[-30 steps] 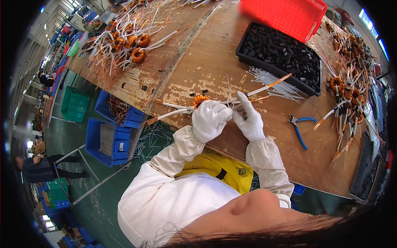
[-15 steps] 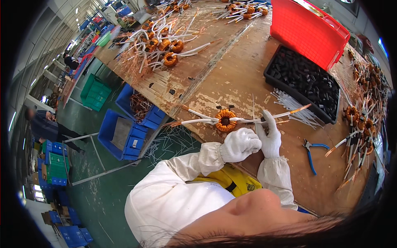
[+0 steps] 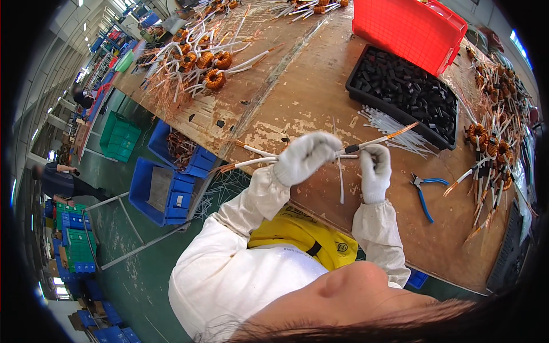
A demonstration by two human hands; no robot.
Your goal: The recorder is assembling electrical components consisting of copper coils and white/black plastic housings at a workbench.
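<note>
Two gloved hands over bench: left hand fist closed round coil leads; right hand fingers pinching sleeved lead. Pliers right of right hand.

Coil hidden within left glove

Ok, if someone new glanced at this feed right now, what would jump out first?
Probably the two white-gloved hands, left and right, meeting at the middle of the wooden bench around a coil's sleeved copper leads. Next, the red crate at the far edge, with a black tray of small dark parts just in front of it. Then the copper coils heaped far left.
</note>
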